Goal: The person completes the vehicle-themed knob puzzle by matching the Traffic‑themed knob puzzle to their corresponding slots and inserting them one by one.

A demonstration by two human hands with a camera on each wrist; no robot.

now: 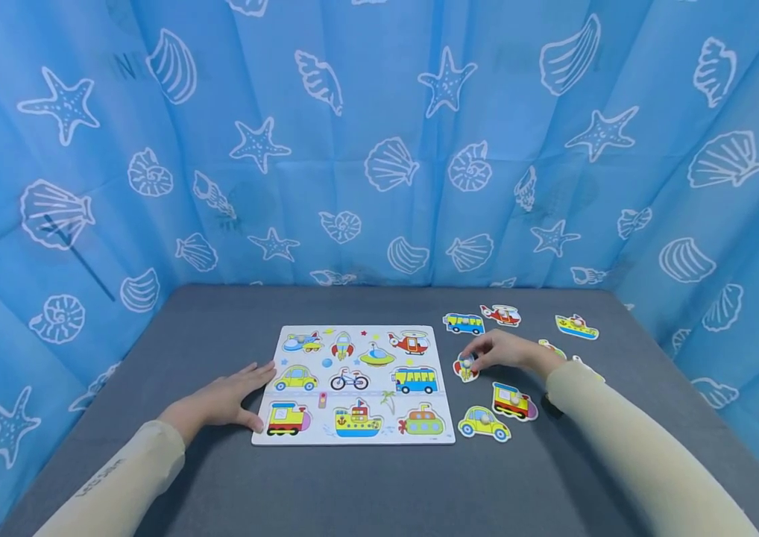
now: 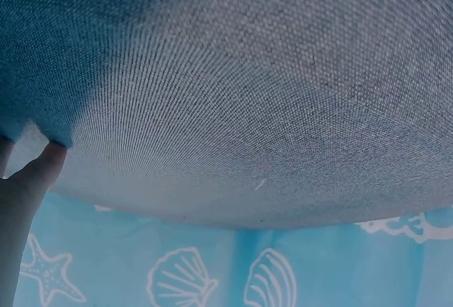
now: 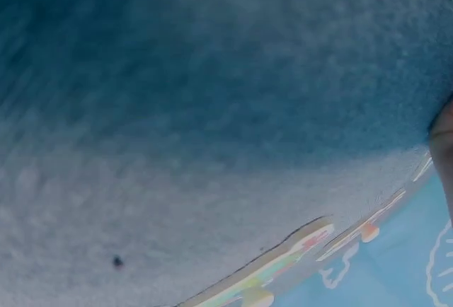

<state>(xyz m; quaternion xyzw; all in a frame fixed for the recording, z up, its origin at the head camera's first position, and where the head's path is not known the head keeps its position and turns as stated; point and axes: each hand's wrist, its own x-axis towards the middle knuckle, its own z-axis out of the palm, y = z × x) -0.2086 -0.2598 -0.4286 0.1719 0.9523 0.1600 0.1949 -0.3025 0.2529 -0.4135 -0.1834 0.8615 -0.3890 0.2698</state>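
A white wooden puzzle board (image 1: 366, 385) with vehicle pictures lies flat in the middle of the table. My left hand (image 1: 221, 399) rests along its left edge, fingers extended and thumb near the lower corner. In the left wrist view only part of the left hand (image 2: 28, 180) shows. To the right of the board, my right hand (image 1: 503, 350) pinches a rocket puzzle piece (image 1: 464, 370); its fingertips partly cover the piece. Just a little of the right hand (image 3: 444, 155) appears in the right wrist view, without the rocket piece.
Near the right hand lie a bus piece (image 1: 464, 323), a helicopter piece (image 1: 502, 316), a ship piece (image 1: 577, 327), a train piece (image 1: 512, 403) and a car piece (image 1: 483, 424). Other pieces (image 1: 552, 347) are partly hidden by the right arm. A blue shell-print curtain (image 1: 366, 97) surrounds the grey table (image 1: 353, 488).
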